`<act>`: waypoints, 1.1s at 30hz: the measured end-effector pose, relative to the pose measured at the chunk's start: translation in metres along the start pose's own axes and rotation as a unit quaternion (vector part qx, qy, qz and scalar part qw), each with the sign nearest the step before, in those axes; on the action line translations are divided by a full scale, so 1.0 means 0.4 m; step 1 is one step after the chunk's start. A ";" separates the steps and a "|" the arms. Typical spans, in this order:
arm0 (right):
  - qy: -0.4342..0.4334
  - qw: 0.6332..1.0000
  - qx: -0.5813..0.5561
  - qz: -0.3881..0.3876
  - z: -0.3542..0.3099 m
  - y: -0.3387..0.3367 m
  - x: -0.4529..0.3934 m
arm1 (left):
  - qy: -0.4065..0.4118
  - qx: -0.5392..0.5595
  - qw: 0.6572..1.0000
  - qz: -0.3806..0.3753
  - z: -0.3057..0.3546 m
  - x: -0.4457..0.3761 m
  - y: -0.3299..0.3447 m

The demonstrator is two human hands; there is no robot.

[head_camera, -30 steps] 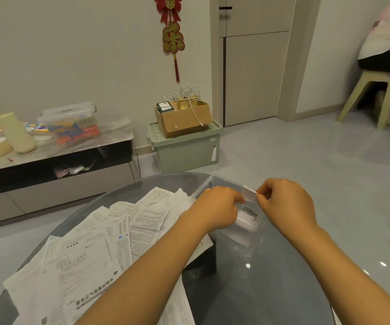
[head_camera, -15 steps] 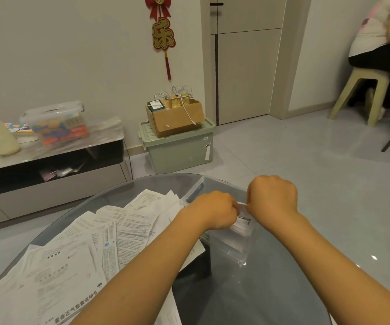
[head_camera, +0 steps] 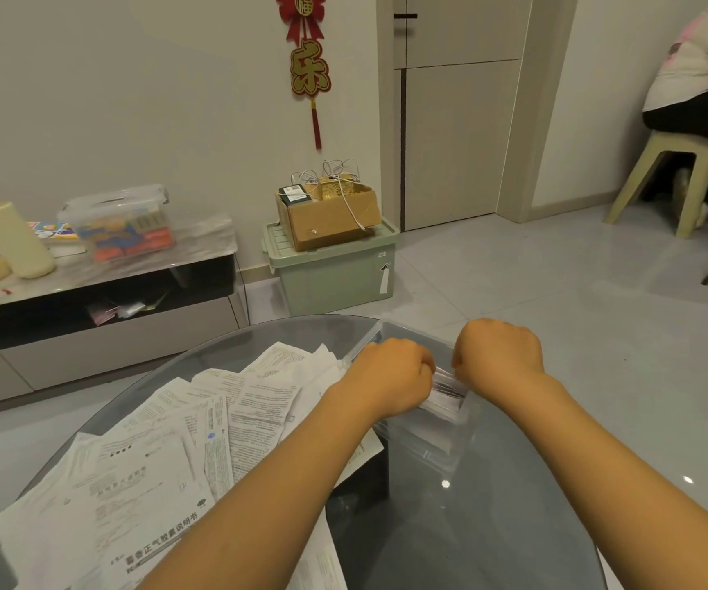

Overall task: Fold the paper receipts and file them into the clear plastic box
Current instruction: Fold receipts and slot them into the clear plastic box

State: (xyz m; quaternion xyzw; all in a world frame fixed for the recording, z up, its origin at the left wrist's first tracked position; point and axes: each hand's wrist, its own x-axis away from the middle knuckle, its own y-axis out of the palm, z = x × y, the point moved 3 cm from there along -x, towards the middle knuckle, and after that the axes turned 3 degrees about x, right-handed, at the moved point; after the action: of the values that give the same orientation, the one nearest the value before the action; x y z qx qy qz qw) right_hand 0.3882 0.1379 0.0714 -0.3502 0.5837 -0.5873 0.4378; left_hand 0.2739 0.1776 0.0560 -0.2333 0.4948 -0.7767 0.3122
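Glass tabletop (head_camera: 492, 547) with receipts (head_camera: 165, 453) and a clear box (head_camera: 433, 436).
Receipts spread left of the box; over the box, left hand (head_camera: 390, 376) and right hand (head_camera: 501, 355) are curled, knuckles up, pinching a folded receipt (head_camera: 445, 387) standing in it.

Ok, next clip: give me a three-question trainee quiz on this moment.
1. True or false: both hands are over the clear plastic box.
2. On which side of the box does the loose pile of receipts lie: left or right?
3. What lies between the left hand and right hand?

Key:
1. True.
2. Left.
3. Folded receipts, standing in the box.
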 end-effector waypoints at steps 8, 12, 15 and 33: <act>-0.048 0.974 -0.211 0.071 -0.028 -0.080 0.149 | -0.008 0.027 0.992 0.122 0.032 0.187 -0.060; -0.098 0.951 -0.287 0.066 -0.091 -0.085 0.248 | -0.042 0.059 0.985 0.156 0.017 0.334 -0.052; -0.134 0.941 -0.305 0.055 -0.151 -0.067 0.319 | -0.092 0.072 0.979 0.168 -0.010 0.440 -0.036; -0.285 0.925 -0.245 -0.048 -0.310 0.089 0.455 | -0.177 -0.041 0.978 0.098 -0.151 0.648 0.111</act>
State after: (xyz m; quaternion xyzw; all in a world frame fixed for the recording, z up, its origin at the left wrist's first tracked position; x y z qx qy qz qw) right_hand 0.2101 0.0193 0.0087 -0.6270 0.5422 -0.3215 0.4577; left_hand 0.0642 0.0156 0.0049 -0.3304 0.4833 -0.6679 0.4595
